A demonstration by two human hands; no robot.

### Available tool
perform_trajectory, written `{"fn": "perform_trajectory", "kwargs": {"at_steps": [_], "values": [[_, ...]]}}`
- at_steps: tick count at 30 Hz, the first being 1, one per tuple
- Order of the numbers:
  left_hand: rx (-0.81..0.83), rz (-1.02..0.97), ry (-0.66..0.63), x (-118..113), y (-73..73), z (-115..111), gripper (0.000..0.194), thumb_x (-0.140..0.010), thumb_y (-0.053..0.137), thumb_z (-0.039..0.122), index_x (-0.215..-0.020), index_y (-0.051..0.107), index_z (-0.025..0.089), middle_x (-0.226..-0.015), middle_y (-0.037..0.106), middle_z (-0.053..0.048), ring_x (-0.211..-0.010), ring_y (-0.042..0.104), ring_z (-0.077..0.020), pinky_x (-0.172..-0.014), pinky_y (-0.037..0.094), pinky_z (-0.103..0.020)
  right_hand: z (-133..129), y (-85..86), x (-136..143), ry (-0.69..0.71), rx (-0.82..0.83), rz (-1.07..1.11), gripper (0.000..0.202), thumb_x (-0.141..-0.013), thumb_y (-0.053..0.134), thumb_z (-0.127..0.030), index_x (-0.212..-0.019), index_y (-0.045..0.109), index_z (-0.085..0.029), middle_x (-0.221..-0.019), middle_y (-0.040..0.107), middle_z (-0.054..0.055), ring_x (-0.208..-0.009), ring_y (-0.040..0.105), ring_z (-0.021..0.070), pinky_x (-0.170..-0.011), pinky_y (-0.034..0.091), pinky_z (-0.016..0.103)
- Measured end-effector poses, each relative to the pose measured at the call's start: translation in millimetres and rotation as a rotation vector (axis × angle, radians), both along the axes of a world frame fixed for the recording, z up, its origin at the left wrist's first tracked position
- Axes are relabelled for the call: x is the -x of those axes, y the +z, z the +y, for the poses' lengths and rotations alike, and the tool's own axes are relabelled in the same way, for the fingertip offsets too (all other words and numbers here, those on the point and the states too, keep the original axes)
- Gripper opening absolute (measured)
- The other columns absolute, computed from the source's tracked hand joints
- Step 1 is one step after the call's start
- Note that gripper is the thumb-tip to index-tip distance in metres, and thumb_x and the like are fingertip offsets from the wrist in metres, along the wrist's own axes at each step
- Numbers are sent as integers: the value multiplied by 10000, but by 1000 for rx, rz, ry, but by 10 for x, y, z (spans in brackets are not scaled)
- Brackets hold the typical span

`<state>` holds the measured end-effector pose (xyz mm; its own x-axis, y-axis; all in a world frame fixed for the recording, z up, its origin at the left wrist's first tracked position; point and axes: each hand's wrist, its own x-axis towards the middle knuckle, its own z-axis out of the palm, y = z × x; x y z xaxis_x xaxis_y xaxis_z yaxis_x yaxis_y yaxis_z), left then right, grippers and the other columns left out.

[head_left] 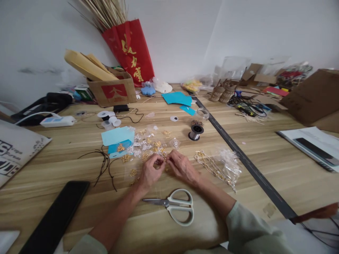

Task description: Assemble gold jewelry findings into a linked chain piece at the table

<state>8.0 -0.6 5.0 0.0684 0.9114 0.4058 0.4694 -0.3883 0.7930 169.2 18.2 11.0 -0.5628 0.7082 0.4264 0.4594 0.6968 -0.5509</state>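
Observation:
My left hand [153, 170] and my right hand [182, 165] meet above the middle of the wooden table, fingertips pinched close together. Something tiny and gold-coloured shows between them, too small to name. Just beyond the fingers lie small gold and silver beads or findings [158, 147] in clear bags. Scissors with pale handles [180, 207] lie nearer me, below the hands, blades pointing left. Right of my right hand are gold and silver chains [212, 168] beside crumpled clear plastic bags [230, 164]. A spool of thin wire [196, 132] stands behind the right hand.
Blue cards [118, 137] and black cords [103, 164] lie left. A black phone-like slab [57, 215] is at the near left. A dark strip [238, 151] crosses the table on the right. Behind are a cardboard box [113, 90], a red bag [132, 53] and woven baskets [223, 92].

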Motion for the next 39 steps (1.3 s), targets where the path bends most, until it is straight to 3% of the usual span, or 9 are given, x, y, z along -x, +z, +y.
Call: {"fn": "perform_trajectory", "kwargs": {"at_steps": [5, 10, 16, 23, 29, 39], "values": [[-106, 29, -11, 1, -14, 2, 92, -721, 525, 82, -691, 554, 163, -672, 586, -11, -629, 559, -123, -593, 471, -223, 0, -6, 6, 11, -37, 5, 115, -917, 380, -185, -882, 487, -165, -825, 515, 67, -733, 492, 165, -654, 405, 269], [-105, -5, -19, 3, -35, 9, 92, -732, 521, 91, -691, 557, 165, -689, 588, -20, -639, 552, -128, -592, 468, -228, 7, -32, 1, 10, 35, 101, 70, -895, 436, -192, -913, 499, -167, -796, 531, 45, -697, 508, 144, -645, 414, 257], [-3, -88, -18, 4, -13, 9, 70, -730, 532, 115, -727, 580, 165, -736, 612, -27, -686, 577, -136, -625, 475, -229, -3, -21, 0, -19, 218, 200, 170, -859, 507, -245, -1002, 526, -155, -739, 563, 17, -656, 518, 122, -607, 419, 227], [254, -324, -53, 7, -25, 37, 44, -742, 573, 188, -766, 599, 163, -731, 628, -14, -680, 591, -128, -640, 474, -218, 12, 84, -18, 9, 486, 269, 266, -897, 436, -313, -1067, 534, -133, -643, 505, -29, -548, 442, 83, -521, 349, 196], [352, -460, -77, 7, 5, 51, 104, -705, 636, 240, -765, 618, 158, -704, 633, -9, -645, 583, -124, -591, 458, -213, 37, 81, -15, -12, 537, 272, 257, -859, 481, -302, -1016, 571, -119, -607, 462, -40, -516, 391, 76, -500, 316, 196], [428, -550, -102, -8, 33, 44, 155, -652, 686, 227, -760, 601, 156, -729, 638, -10, -657, 587, -115, -620, 464, -217, 48, 87, -11, -25, 574, 284, 236, -827, 517, -302, -949, 601, -118, -649, 523, -16, -547, 409, 82, -512, 314, 196]]}}
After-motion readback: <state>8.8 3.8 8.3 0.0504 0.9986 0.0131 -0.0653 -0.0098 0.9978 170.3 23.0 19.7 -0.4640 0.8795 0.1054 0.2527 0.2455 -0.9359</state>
